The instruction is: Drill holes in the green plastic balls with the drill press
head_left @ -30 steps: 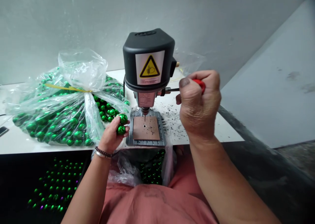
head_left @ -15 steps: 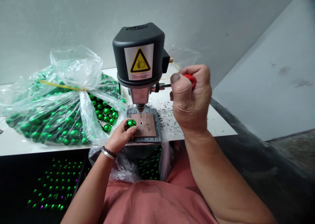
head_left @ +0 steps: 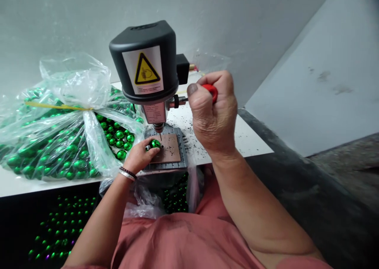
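Note:
Between thumb and fingers, my left hand (head_left: 139, 155) pinches a shiny green ball (head_left: 154, 143) over the brown square board (head_left: 172, 148) on the drill press base. The ball is just left of the small hole in that board, close to the thin drill bit (head_left: 160, 136). My right hand (head_left: 213, 111) is wrapped around the red knob (head_left: 211, 92) of the feed lever, to the right of the drill press (head_left: 145, 64). A yellow warning label is on the front of its dark housing.
A clear plastic bag (head_left: 74, 87) full of green balls spreads over the white table (head_left: 251, 146) at left, with loose balls at its opening. Dark shavings lie around the base. More green balls (head_left: 68, 221) show below the table.
The ball in my left hand has moved slightly right over the board, closer to the hole and the bit. My right hand stays on the knob. The camera view has shifted.

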{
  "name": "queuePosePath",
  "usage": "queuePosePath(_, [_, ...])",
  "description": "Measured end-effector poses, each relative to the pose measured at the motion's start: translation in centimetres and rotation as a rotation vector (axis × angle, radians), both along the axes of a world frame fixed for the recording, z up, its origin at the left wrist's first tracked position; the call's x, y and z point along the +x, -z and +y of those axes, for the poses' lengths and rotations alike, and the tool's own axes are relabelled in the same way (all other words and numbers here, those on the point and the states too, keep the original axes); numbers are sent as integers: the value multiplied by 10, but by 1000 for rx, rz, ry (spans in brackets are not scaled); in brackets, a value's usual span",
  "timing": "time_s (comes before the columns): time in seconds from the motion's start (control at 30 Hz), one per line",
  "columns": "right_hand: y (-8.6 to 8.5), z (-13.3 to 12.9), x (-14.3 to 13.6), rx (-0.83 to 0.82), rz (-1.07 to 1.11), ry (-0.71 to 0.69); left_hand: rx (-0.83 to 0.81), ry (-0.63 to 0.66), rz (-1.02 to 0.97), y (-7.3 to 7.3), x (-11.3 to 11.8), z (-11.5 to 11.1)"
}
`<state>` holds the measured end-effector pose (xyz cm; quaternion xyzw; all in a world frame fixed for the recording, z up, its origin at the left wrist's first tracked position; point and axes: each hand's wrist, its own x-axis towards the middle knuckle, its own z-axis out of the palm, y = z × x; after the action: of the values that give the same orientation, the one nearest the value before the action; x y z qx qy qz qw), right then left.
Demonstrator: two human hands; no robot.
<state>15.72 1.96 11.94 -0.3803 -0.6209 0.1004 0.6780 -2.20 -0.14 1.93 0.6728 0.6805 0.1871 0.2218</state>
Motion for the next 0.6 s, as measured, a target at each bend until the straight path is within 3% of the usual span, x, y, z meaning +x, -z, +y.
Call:
queuePosePath(0.17, [-8,2,0,-21,2,-21,-44,3,14,-1,0,1])
queuePosePath(0.4, [-29,18,0,-53,-65,53,3,62,64,-3,3,2])
queuePosePath(0.6, [-33,23,0,-76,-51,25,48,153,110,-3,7,9])
